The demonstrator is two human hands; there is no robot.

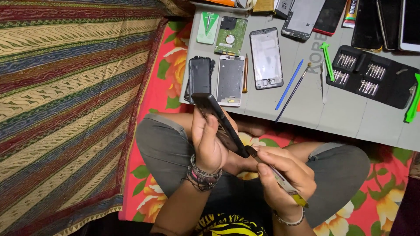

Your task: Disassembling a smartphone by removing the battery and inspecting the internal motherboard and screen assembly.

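Note:
My left hand grips a black phone edge-on, tilted from upper left to lower right above my lap. My right hand holds a thin flat pry tool with a yellow end, its dark tip touching the phone's lower edge. Bead bracelets circle my left wrist, and a thin band sits on the right wrist. I sit cross-legged in grey shorts.
A grey mat ahead carries phone frames, a green hard-drive board, a black phone back, a blue stick, a brush, tweezers, green pry tools and a black bit case. A striped cloth lies left.

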